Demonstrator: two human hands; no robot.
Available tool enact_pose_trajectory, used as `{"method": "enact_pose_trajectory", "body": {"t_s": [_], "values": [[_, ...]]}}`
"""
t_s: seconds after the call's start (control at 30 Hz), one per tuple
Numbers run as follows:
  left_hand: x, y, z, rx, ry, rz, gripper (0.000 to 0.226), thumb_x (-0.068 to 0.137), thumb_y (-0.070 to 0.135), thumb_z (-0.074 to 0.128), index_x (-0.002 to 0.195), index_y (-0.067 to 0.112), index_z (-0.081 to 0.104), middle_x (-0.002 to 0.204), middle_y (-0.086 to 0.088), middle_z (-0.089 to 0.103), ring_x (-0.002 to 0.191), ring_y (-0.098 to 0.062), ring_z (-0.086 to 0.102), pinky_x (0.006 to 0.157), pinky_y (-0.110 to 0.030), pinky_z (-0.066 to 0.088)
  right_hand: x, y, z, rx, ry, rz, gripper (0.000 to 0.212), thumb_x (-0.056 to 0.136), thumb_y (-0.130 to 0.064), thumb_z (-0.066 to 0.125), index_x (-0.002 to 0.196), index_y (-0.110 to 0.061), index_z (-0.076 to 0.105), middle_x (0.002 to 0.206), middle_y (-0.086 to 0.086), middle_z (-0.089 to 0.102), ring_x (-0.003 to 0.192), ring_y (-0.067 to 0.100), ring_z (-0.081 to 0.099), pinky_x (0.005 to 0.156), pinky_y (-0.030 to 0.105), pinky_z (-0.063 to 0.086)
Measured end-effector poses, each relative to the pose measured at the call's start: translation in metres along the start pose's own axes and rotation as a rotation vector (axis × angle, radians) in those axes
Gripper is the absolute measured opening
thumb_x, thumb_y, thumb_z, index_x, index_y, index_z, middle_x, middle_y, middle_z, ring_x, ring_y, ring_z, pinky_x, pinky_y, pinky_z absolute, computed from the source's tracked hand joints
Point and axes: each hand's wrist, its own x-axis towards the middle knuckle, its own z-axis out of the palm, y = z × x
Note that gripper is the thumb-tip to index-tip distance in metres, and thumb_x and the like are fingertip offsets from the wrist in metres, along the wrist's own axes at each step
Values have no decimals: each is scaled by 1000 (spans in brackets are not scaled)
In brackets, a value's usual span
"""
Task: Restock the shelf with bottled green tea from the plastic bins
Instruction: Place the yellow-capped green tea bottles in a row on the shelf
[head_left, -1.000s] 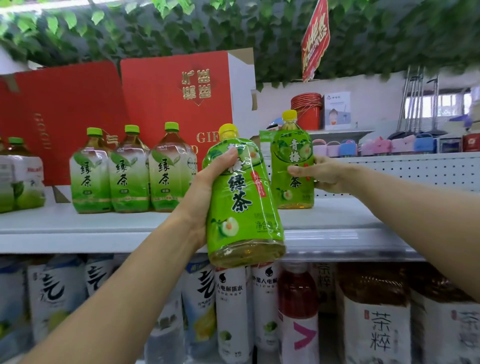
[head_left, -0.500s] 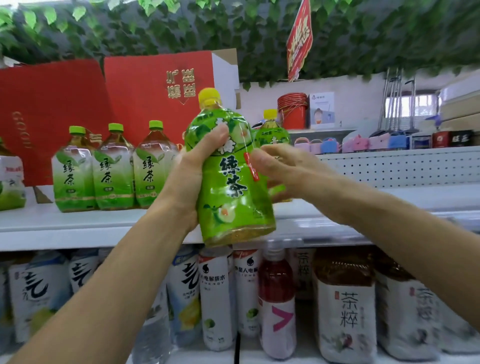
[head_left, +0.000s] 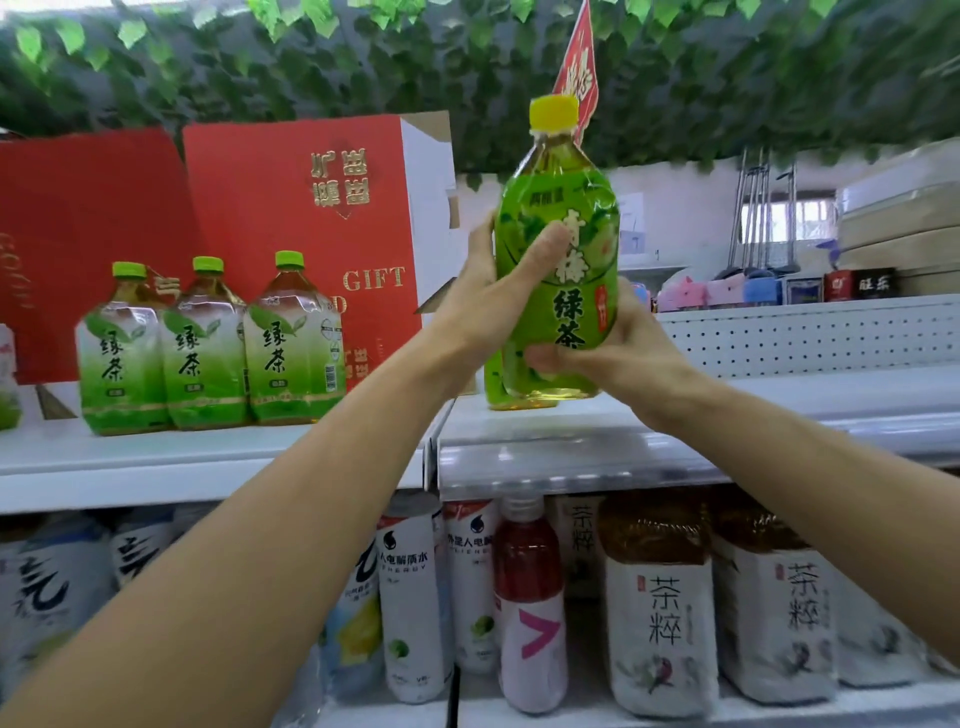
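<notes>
White shelf (head_left: 208, 457), green-tea bottles (head_left: 208, 348), red boxes (head_left: 301, 208)

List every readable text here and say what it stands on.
"绿茶": held bottle in both hands.
"绿茶": three green-capped bottles on the shelf.
"GIFT": red box.
"茶粹": lower-shelf bottles.
Hanging red sign, red canisters and fine print: too blurred.

Shop: stocked drink shelves (head_left: 208, 467), promo sign (head_left: 579, 67), gift boxes (head_left: 301, 234).

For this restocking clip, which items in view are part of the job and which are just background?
Part of the job:
held green tea bottle, gripped by left hand and right hand
top shelf
three shelved green tea bottles

Background:
red gift boxes
lower-shelf drinks
leaf garland
</notes>
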Motion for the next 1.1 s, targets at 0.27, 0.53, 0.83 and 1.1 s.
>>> {"method": "enact_pose_trajectory", "body": {"t_s": [0.27,0.53,0.83,1.1], "values": [[4,-41,-1,-175,21,-159,61,99,65,34,144,25,42,129,4,63,113,-16,64,96,-44,54,18,24,-3,-124,-103,170,110,38,-45,96,131,-20,44,113,0,70,101,15,70,90,37,57],[5,-58,6,-136,28,-201,59,101,63,27,141,26,50,127,4,66,107,-9,67,80,-25,56,24,22,-7,-179,-256,296,27,73,-24,83,96,-24,68,88,-4,77,84,9,73,73,19,54],[7,-70,3,-158,104,-227,40,107,39,37,147,33,41,127,5,66,109,-14,67,85,-29,56,37,36,11,-239,-225,243,66,62,-40,90,118,-16,64,100,-1,76,95,15,72,92,38,56],[7,-74,2,-142,121,-246,43,107,35,40,149,27,39,129,1,65,106,-13,68,70,-19,57,35,39,12,-304,-233,235,87,47,-61,88,117,-17,63,98,-3,76,95,15,72,93,39,55]]}}
